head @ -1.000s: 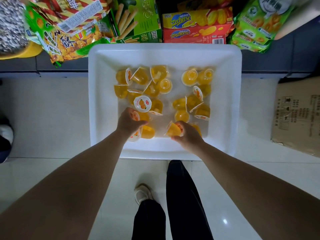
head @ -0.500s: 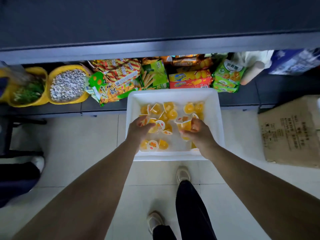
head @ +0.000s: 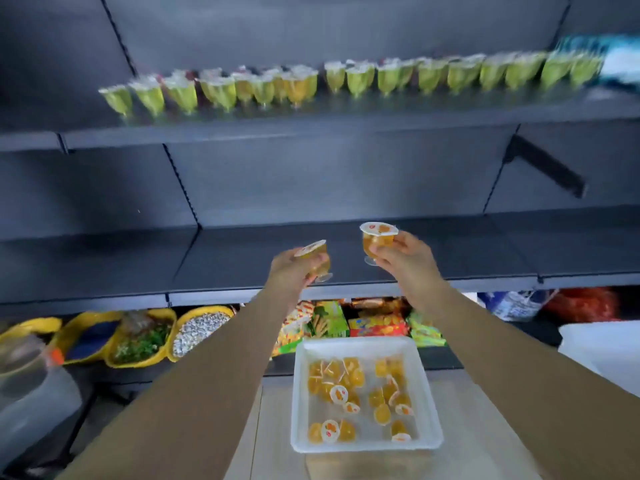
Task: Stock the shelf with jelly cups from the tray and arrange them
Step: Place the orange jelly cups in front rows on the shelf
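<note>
My left hand (head: 294, 271) grips an orange jelly cup (head: 313, 254), tilted, in front of the dark middle shelf (head: 346, 258). My right hand (head: 401, 258) holds a second orange jelly cup (head: 378, 237) upright at about the same height, its foil lid facing up. Both cups hang in the air just above the shelf board. Below, on the floor, the white tray (head: 367, 445) holds several more orange jelly cups (head: 339, 393), scattered. A long row of green and yellow jelly cups (head: 346, 81) stands on the upper shelf, blurred.
The bottom shelf holds snack packs (head: 374, 323) and yellow bowls (head: 204, 329) of dry goods. A clear lidded bin (head: 31, 393) stands at the lower left, a white container (head: 602, 351) at the right. A loose bracket (head: 547, 168) hangs on the back panel.
Both hands rose from the tray, each carrying one jelly cup, up to the middle shelf. The view tilted from the floor up to the shelves.
</note>
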A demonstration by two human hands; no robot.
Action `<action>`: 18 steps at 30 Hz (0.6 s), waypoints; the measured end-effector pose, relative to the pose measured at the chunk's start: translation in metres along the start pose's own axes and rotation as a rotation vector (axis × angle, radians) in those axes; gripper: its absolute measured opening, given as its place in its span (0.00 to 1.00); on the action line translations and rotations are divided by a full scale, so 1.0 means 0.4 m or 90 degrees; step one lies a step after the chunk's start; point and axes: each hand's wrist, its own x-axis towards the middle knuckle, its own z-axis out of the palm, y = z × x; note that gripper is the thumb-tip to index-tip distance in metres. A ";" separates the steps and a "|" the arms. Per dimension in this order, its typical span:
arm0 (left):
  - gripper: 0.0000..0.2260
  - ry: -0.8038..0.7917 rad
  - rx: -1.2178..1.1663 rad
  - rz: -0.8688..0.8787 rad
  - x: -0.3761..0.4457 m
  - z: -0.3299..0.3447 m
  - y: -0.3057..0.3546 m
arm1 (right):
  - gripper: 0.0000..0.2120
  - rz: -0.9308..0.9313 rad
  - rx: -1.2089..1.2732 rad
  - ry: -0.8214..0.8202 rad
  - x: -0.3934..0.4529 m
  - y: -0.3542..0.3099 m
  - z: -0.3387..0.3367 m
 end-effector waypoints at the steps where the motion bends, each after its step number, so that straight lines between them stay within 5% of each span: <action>1: 0.14 -0.009 -0.005 0.026 -0.018 0.003 0.063 | 0.12 -0.025 0.004 -0.003 -0.008 -0.070 0.009; 9: 0.14 -0.054 0.048 0.211 -0.107 0.044 0.456 | 0.14 -0.196 -0.005 -0.022 -0.029 -0.482 0.057; 18: 0.13 0.043 0.097 0.302 0.087 0.175 0.607 | 0.18 -0.222 -0.070 0.029 0.224 -0.578 0.018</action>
